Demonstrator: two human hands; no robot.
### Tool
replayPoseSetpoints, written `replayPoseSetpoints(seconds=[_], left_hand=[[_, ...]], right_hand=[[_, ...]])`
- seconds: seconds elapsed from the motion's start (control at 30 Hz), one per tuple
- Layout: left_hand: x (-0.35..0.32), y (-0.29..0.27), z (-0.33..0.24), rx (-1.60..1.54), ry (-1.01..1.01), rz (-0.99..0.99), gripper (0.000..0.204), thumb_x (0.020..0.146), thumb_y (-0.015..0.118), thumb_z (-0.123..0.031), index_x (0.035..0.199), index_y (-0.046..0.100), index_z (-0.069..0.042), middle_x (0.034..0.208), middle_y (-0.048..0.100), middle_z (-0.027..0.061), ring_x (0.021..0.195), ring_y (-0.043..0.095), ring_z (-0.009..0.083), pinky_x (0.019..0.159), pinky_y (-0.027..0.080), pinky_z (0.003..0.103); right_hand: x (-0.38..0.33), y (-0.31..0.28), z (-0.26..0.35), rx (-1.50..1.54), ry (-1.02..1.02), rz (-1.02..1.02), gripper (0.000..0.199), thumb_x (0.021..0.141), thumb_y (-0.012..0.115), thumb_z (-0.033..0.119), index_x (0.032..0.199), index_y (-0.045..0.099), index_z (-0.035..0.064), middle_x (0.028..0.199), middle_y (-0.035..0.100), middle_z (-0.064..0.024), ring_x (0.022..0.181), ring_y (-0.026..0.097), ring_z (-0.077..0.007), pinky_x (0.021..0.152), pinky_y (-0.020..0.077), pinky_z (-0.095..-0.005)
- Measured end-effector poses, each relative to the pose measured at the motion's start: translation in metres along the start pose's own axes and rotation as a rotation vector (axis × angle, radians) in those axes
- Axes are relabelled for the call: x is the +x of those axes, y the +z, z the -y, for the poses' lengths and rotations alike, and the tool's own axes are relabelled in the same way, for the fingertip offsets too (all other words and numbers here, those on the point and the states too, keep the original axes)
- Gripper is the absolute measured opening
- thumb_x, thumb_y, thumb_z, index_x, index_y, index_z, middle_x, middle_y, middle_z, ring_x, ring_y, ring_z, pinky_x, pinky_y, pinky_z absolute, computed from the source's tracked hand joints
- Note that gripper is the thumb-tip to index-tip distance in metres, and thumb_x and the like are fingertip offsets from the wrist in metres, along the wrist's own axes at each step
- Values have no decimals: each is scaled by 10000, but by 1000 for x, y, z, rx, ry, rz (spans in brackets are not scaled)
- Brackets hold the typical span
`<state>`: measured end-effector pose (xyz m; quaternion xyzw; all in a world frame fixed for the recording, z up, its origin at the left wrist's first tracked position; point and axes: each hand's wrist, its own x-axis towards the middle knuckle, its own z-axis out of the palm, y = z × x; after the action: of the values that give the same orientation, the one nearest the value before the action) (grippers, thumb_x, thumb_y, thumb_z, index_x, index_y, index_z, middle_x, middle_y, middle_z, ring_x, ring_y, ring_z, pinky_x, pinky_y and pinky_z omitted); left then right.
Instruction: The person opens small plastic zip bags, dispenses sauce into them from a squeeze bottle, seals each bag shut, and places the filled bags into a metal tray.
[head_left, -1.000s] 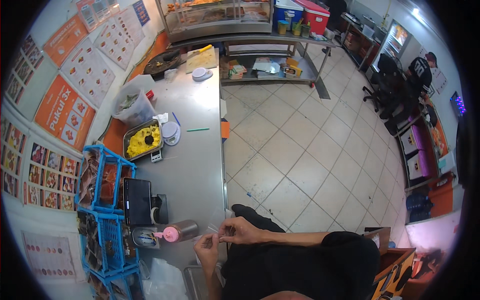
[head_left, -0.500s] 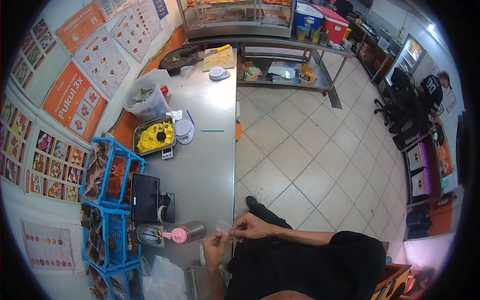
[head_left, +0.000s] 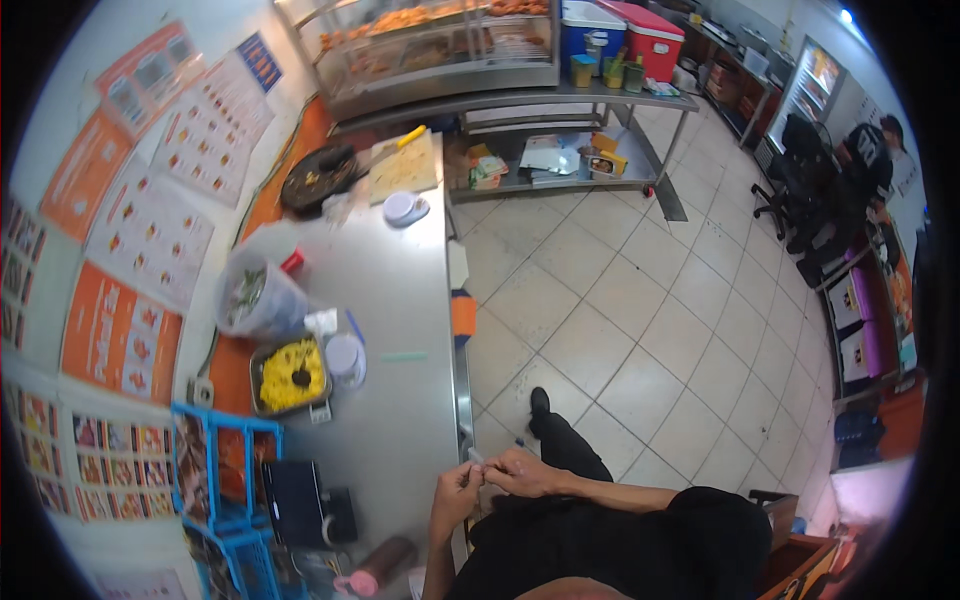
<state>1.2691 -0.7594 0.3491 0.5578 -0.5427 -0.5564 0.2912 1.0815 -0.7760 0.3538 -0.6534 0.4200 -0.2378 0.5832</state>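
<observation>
My left hand (head_left: 458, 492) and my right hand (head_left: 521, 473) meet at the table's front edge, fingers pinched close together. Between the fingertips is a small clear plastic bag (head_left: 475, 456), mostly hidden by the fingers. Beside my left forearm stands a squeeze bottle with a pink top (head_left: 364, 581), tilted in the view and blurred. A black tablet (head_left: 295, 502) lies farther left on the steel table (head_left: 395, 420).
A metal tray of yellow food (head_left: 274, 404), a small white scale (head_left: 345, 360) and a green straw (head_left: 404, 357) sit ahead. Blue baskets (head_left: 228, 520) line the wall. A cutting board with a yellow-handled knife (head_left: 405, 170) lies at the far end. A person (head_left: 865, 160) is at right.
The view has shifted, so the table's contents appear lower and tilted. My hands stay together with the bag, which shows less now. My foot appears farther right.
</observation>
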Motion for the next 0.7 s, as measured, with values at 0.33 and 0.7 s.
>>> replayPoseSetpoints(seconds=[0.33, 0.7], left_hand=[[217, 68, -126, 382, 341, -77, 231, 880, 647, -123, 738, 618, 56, 534, 496, 106, 495, 422, 91, 461, 357, 319], [438, 95, -177, 128, 227, 243, 260, 935, 569, -112, 728, 605, 42, 568, 544, 51, 507, 481, 93, 482, 373, 288]], right_hand=[[73, -200, -16, -114, -128, -525, 264, 894, 597, 188, 734, 579, -20, 575, 504, -187, 485, 518, -277, 502, 410, -397], [179, -373, -28, -123, -215, -761, 303, 871, 652, 86, 1138, 533, 6, 760, 658, -134, 659, 649, -290, 625, 505, -390]])
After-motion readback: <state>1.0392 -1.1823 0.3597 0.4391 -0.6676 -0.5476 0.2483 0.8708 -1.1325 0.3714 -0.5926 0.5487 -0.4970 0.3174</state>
